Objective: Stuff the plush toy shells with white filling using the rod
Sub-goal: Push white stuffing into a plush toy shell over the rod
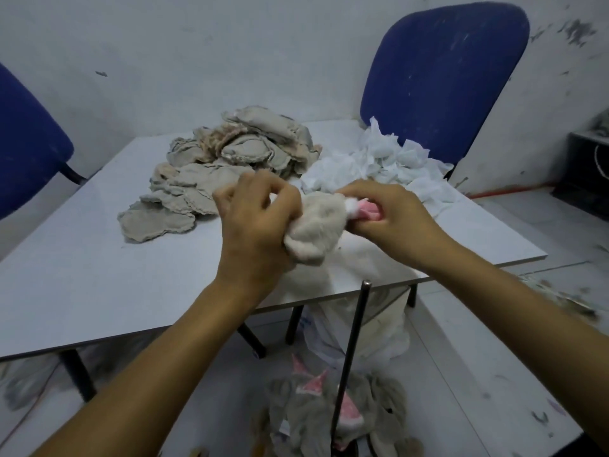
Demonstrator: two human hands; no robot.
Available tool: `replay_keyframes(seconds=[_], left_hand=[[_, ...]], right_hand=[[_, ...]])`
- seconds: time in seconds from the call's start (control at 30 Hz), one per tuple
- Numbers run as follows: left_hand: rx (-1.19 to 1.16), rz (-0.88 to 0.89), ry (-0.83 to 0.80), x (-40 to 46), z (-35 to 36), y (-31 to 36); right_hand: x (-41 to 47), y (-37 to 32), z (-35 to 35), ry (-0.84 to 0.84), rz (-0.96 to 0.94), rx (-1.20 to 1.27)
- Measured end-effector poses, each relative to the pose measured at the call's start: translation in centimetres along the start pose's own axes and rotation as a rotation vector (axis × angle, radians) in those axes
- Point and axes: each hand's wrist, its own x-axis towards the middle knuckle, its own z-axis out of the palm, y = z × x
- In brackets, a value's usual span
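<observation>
The shell (314, 230), a cream plush piece, hangs in the air between both hands, above the near edge of the worktop (82, 275). The left hand (253, 222) grips its lower, rounded end, fingers curled tight round the fabric. The right hand (392, 219) pinches the upper end, where a pink lining and a tuft of white filling (352, 203) show just at its fingertips; that looks like the opening. So the shell's long axis runs from the left fingers, low and toward the person, up and across to the right fingers, with the mouth on the right-hand side.

The rod (351, 354) stands nearly upright below and toward the person from both hands, its top end just under the worktop edge, held by neither hand. It lies nearer the right hand, almost straight below those fingers. Judging by this, the coming move turns on the right fingers letting go of the mouth and dropping to the rod's top, while the left keeps the shell with its opening turned that way.

More filling (382, 163) is heaped beyond the right fingers; flat shells are in a pile (211, 173) beyond the left fingers. Grey plush pieces (316, 410) lie round the rod's foot.

No brand, label or readable writing shows anywhere.
</observation>
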Motion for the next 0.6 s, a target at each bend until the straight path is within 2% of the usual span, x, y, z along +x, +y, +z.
replay_keyframes(seconds=[0.07,0.1,0.13,0.17,0.23,0.27,0.3,0.37,0.47,0.53,0.6], left_hand=[[0.124,0.237,0.093,0.3,0.2,0.1],[0.146,0.327,0.088,0.4,0.4,0.1],[0.139,0.386,0.016,0.5,0.5,0.0],[0.102,0.393,-0.14,0.2,0.7,-0.1],[0.053,0.244,-0.589,-0.8,1.1,-0.1],[0.055,0.13,-0.803,-1.3,1.2,-0.1],[0.072,0.049,-0.914,-1.6,1.4,-0.2],[0.108,-0.018,-0.882,-2.0,1.5,-0.6],[0.164,-0.073,-0.677,-1.6,1.1,-1.0],[-0.028,-0.225,-0.539,-0.7,0.7,-1.3],[-0.211,-0.433,-0.347,1.5,0.6,-2.7]], right_hand=[[0.2,0.3,0.9,0.133,-0.046,-0.02],[0.4,0.5,1.2,0.132,-0.055,-0.043],[0.7,0.7,1.6,0.076,-0.05,-0.075],[0.9,1.2,1.9,-0.037,-0.031,-0.122],[0.6,2.3,2.5,-0.267,0.001,-0.254],[0.5,2.9,2.8,-0.29,0.003,-0.289],[0.6,3.3,2.8,-0.265,0.003,-0.287],[1.2,4.1,2.9,-0.218,0.045,-0.302],[2.5,5.9,2.8,-0.24,0.228,-0.541],[2.4,6.9,3.1,-0.225,0.237,-0.629],[2.4,7.4,3.3,-0.137,0.166,-0.59]])
